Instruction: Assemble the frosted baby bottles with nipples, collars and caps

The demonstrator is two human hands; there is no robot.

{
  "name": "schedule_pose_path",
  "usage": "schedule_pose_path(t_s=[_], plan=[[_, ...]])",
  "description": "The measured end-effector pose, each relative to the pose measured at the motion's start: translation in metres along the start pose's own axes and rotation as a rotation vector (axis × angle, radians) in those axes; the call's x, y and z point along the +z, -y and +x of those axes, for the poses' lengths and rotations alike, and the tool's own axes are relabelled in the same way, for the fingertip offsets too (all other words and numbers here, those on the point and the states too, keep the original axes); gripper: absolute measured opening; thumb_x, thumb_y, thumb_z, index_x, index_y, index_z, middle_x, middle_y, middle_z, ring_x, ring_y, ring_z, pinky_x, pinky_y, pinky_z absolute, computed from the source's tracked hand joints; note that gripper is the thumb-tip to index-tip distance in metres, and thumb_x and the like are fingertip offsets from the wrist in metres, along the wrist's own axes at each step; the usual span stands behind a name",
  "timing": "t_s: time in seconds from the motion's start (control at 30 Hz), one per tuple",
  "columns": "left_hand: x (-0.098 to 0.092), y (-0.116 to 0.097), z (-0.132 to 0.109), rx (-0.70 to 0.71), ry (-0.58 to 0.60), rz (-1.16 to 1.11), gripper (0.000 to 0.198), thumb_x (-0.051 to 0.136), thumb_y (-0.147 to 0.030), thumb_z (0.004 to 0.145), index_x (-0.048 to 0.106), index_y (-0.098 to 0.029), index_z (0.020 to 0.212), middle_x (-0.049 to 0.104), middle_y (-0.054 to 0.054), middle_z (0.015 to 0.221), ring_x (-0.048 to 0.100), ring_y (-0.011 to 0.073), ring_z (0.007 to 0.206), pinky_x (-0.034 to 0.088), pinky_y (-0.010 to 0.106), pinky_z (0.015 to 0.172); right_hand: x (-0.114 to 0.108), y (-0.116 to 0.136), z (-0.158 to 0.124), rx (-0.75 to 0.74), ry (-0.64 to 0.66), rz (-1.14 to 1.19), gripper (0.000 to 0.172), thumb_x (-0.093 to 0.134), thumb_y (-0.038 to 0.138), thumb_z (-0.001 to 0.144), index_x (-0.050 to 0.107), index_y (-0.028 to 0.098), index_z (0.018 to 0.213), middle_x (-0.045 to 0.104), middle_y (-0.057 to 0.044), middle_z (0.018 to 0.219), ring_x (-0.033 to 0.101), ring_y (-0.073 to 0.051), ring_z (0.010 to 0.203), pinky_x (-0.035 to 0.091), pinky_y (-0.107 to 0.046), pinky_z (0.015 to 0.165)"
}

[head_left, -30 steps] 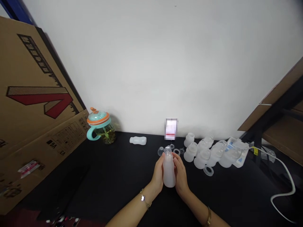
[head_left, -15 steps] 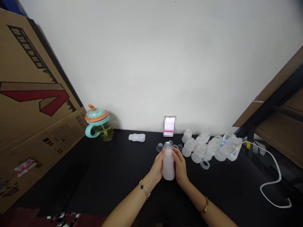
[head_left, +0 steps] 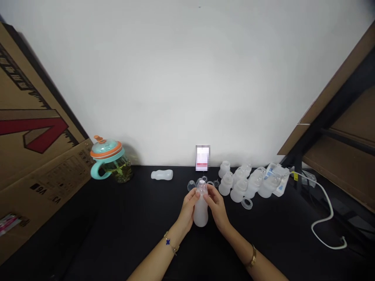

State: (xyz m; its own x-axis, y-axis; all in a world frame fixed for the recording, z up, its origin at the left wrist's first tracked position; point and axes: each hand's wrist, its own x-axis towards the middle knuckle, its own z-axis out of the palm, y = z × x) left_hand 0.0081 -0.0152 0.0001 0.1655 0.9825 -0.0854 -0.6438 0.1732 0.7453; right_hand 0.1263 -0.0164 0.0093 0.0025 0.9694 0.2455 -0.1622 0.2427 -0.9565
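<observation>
A tall frosted baby bottle (head_left: 200, 214) with a clear, teat-like top stands between my hands, close to upright. My left hand (head_left: 187, 208) is wrapped round its left side, thumb against the front near the neck. From the other side, my right hand (head_left: 218, 208) grips the same bottle, its thumb also on the upper front. Just behind the bottle lie a small clear dome cap (head_left: 191, 185) and several clear rings (head_left: 210, 183), partly hidden by my fingers. Whether the bottle's base touches the table cannot be made out.
Several short baby bottles (head_left: 239, 190) stand at the right, with a loose ring (head_left: 247, 203) before them. A frosted bottle (head_left: 162, 175) lies left of centre. Around are a tea jug (head_left: 111, 160), a blurred phone-like screen (head_left: 202, 159), a white cable (head_left: 325, 199) and a cardboard box (head_left: 38, 179).
The view has turned a little to the right, so things sit further left. Both thumbs have moved in onto the front of the bottle near its neck.
</observation>
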Motion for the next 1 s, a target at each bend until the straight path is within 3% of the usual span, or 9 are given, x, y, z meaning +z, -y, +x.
schedule_pose_path(t_s=[0.2, 0.37, 0.5, 0.63, 0.73, 0.87, 1.0], plan=[[-0.003, 0.001, -0.004, 0.008, -0.025, 0.091, 0.050, 0.075, -0.054, 0.080, 0.073, -0.014, 0.111, 0.074, 0.009, 0.090, 0.064, 0.0194, 0.073, 0.043, 0.027, 0.064, -0.011, 0.019, 0.001, -0.067, 0.036, -0.140, 0.030, 0.076, 0.038, 0.081, 0.069, 0.027, 0.109, 0.073, -0.003, 0.106, 0.068, -0.025, 0.099, 0.052, -0.039, 0.090], [-0.002, 0.008, -0.009, -0.059, -0.001, 0.102, 0.056, 0.077, -0.063, 0.073, 0.073, -0.015, 0.102, 0.074, 0.008, 0.084, 0.062, 0.0198, 0.068, 0.040, 0.027, 0.060, -0.026, 0.034, -0.006, -0.253, 0.009, -0.305, 0.048, 0.077, 0.031, 0.078, 0.064, 0.030, 0.124, 0.074, -0.004, 0.101, 0.068, -0.026, 0.093, 0.055, -0.043, 0.086], [0.002, 0.003, -0.006, -0.207, -0.016, 0.056, 0.065, 0.052, -0.077, 0.083, 0.070, -0.015, 0.090, 0.073, 0.010, 0.083, 0.065, 0.0215, 0.071, 0.045, 0.029, 0.063, -0.051, 0.037, -0.010, -0.600, -0.230, -0.431, 0.045, 0.081, 0.030, 0.069, 0.069, 0.027, 0.112, 0.073, -0.009, 0.102, 0.069, -0.032, 0.092, 0.057, -0.051, 0.083], [0.001, -0.008, 0.002, -0.358, -0.241, -0.056, 0.065, 0.043, -0.074, 0.089, 0.066, -0.013, 0.088, 0.070, 0.008, 0.077, 0.065, 0.0176, 0.065, 0.047, 0.027, 0.061, -0.092, 0.047, 0.000, -0.994, -0.536, -0.514, 0.041, 0.076, 0.037, 0.071, 0.064, 0.025, 0.108, 0.069, -0.009, 0.092, 0.068, -0.030, 0.080, 0.056, -0.049, 0.068], [0.000, -0.013, 0.004, -0.373, -0.302, -0.124, 0.059, 0.042, -0.067, 0.094, 0.065, -0.013, 0.089, 0.065, 0.005, 0.070, 0.061, 0.0148, 0.057, 0.045, 0.025, 0.057, -0.128, 0.063, 0.010, -1.111, -0.818, -0.540, 0.045, 0.077, 0.038, 0.068, 0.059, 0.022, 0.106, 0.064, -0.004, 0.090, 0.065, -0.023, 0.074, 0.055, -0.040, 0.064], [0.000, -0.013, 0.000, -0.349, -0.275, -0.140, 0.057, 0.041, -0.065, 0.096, 0.064, -0.013, 0.089, 0.063, 0.004, 0.069, 0.059, 0.0138, 0.055, 0.045, 0.025, 0.055, -0.170, 0.079, 0.012, -1.026, -1.025, -0.574, 0.052, 0.082, 0.031, 0.060, 0.055, 0.020, 0.103, 0.058, -0.001, 0.090, 0.061, -0.018, 0.073, 0.051, -0.032, 0.062], [0.003, -0.010, -0.001, -0.377, -0.276, -0.134, 0.056, 0.042, -0.064, 0.095, 0.064, -0.013, 0.087, 0.060, 0.002, 0.066, 0.056, 0.0128, 0.053, 0.044, 0.024, 0.053, -0.199, 0.078, 0.004, -0.694, -1.126, -0.745, 0.052, 0.083, 0.034, 0.057, 0.056, 0.019, 0.098, 0.056, 0.002, 0.082, 0.052, -0.013, 0.059, 0.036, -0.022, 0.045]])
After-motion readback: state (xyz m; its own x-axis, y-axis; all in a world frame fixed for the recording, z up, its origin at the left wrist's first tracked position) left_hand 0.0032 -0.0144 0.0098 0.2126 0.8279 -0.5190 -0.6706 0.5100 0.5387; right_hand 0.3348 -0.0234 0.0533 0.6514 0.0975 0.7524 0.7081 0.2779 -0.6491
